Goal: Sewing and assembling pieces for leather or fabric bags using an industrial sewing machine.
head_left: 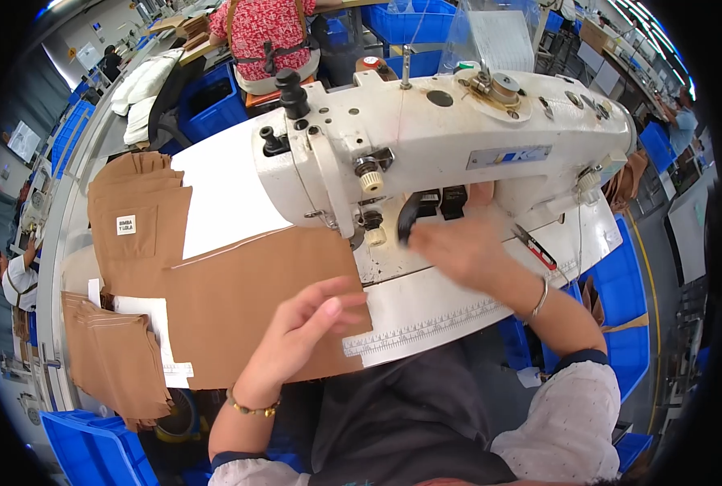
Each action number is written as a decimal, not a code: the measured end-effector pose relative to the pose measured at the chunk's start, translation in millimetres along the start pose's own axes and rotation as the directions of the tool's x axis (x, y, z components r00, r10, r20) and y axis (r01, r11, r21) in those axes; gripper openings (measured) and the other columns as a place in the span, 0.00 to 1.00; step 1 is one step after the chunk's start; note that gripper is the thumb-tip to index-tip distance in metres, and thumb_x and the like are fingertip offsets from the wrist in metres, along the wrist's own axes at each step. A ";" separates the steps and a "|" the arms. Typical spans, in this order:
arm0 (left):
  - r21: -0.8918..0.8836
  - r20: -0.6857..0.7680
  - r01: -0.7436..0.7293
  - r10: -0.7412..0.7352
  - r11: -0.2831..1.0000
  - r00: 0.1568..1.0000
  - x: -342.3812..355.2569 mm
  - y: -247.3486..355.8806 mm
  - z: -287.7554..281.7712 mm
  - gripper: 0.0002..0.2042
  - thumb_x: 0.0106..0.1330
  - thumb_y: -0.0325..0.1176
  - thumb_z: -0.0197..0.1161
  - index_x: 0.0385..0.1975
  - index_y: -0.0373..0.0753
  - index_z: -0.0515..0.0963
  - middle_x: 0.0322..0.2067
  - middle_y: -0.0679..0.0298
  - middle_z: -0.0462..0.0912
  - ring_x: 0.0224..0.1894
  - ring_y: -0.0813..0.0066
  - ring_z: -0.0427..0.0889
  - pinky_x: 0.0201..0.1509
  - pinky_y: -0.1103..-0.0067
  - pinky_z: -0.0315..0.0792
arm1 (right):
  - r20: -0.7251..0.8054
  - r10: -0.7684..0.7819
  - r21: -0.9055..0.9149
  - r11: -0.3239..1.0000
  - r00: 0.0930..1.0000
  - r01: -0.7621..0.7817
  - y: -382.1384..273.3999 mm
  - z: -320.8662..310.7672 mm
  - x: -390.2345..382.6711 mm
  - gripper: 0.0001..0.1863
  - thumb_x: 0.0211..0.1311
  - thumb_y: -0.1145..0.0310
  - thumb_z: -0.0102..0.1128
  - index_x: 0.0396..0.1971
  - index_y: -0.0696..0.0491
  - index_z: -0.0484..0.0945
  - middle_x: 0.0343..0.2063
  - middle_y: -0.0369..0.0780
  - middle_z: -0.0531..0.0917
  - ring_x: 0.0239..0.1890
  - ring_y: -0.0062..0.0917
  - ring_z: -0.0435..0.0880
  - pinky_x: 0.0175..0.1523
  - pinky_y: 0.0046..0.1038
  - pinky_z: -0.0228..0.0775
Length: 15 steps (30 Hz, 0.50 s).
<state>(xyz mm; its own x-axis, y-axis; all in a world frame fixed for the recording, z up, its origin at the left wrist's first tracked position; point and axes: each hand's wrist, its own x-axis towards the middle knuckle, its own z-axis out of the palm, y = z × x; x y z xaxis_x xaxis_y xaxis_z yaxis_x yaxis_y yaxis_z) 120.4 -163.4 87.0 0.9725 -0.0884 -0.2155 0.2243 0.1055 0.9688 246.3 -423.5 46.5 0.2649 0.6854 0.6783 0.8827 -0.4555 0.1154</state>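
Observation:
My left hand [308,328] is over the right part of a large brown fabric panel [256,283], its fingers stretched out and holding nothing. The panel lies on the machine bed with a pale line along its far edge. Under the arm of a white sewing machine [426,121], my right hand [462,251] is smeared by motion. Its fingertips are beside a dark curved object [410,217], and I cannot tell whether they grip it. Behind it stand small black blocks [453,202]. Red-handled thread snips [535,247] lie to the right of that hand.
Brown pieces with a sewn pocket and white label [134,243] are stacked at the left, with more cut brown pieces [118,356] nearer me. A printed ruler [426,326] runs along the front edge. Blue bins [624,308] stand below; a person in red [270,36] sits beyond.

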 end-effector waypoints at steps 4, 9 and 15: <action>-0.011 0.177 0.239 -0.233 0.971 0.956 23.9 -19.3 5.7 0.18 0.79 0.40 0.54 0.56 0.30 0.77 0.47 0.56 0.87 0.48 0.71 0.86 0.53 0.78 0.79 | 0.125 -0.226 0.122 0.970 0.966 0.211 -69.7 -23.4 11.2 0.09 0.52 0.66 0.70 0.34 0.50 0.84 0.34 0.32 0.86 0.22 0.16 0.79 0.24 0.20 0.66; -0.128 0.113 0.186 -0.172 0.974 0.979 27.0 -30.9 -2.1 0.12 0.78 0.33 0.56 0.50 0.32 0.79 0.41 0.56 0.88 0.40 0.71 0.89 0.47 0.76 0.83 | 0.140 -0.122 0.246 0.966 0.983 0.085 -46.5 -32.0 5.8 0.06 0.53 0.63 0.72 0.28 0.46 0.82 0.31 0.30 0.84 0.22 0.18 0.80 0.24 0.22 0.66; -0.042 0.053 0.108 -0.105 0.993 0.993 17.0 -24.5 -9.2 0.07 0.74 0.30 0.61 0.44 0.33 0.80 0.33 0.57 0.88 0.34 0.72 0.89 0.38 0.77 0.84 | 0.095 0.307 -0.260 0.926 0.947 -0.274 48.0 -9.2 -24.2 0.07 0.57 0.70 0.66 0.35 0.51 0.85 0.42 0.34 0.86 0.41 0.29 0.86 0.33 0.30 0.80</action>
<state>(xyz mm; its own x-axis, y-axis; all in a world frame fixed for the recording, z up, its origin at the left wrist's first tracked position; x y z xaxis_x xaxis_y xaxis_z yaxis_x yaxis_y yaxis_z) 132.0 -158.4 58.5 0.9388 -0.1510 -0.3096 0.3300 0.1370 0.9340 278.7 -467.2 42.3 0.5588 0.5630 0.6089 0.6435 -0.7575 0.1099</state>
